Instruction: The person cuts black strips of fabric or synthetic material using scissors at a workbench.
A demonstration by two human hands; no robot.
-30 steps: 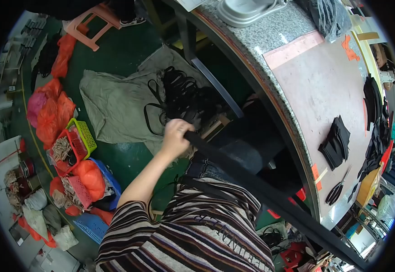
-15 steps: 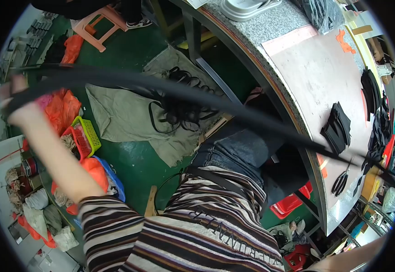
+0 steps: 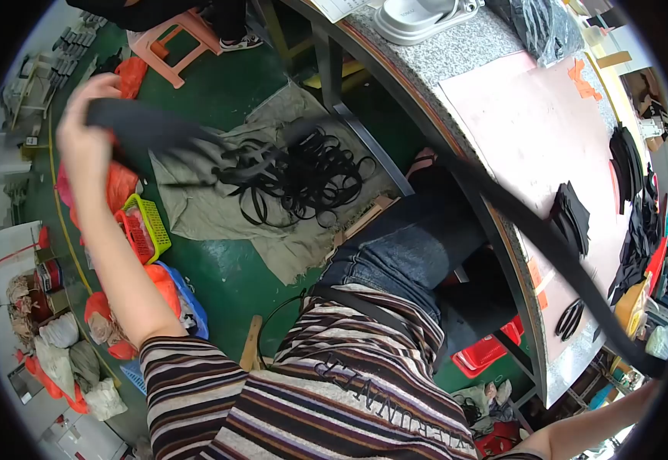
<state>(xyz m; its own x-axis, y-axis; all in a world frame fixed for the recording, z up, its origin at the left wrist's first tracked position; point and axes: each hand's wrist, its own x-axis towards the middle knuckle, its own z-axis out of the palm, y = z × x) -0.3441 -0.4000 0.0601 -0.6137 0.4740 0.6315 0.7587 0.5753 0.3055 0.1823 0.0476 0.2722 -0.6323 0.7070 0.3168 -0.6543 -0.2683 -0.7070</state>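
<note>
Presently the left hand point(image 3: 88, 126) is raised at the far left and clenched around one end of a long black strap point(image 3: 549, 239). The strap runs right across the person's lap and over the near edge of the table point(image 3: 518, 130) towards the near right. A right forearm point(image 3: 587, 429) reaches up there, but the right hand is lost in the dark rim, so its grip cannot be told.

Judgement: the step in hand is drawing one length clear of the tangled strap pile point(image 3: 303, 172), which lies on a cloth point(image 3: 196, 199) on the floor. A further pull calls for the strap to run free of the tangle and clear of the table edge.

Containers, left of the person:
- The yellow-green basket point(image 3: 152, 222) has contents that cannot be made out.
- The red basket point(image 3: 131, 238) just beside it holds something unclear.
- The blue crate point(image 3: 190, 305) nearer carries an orange bag point(image 3: 161, 287).
- The red bin point(image 3: 487, 349) under the table has its contents hidden.
</note>
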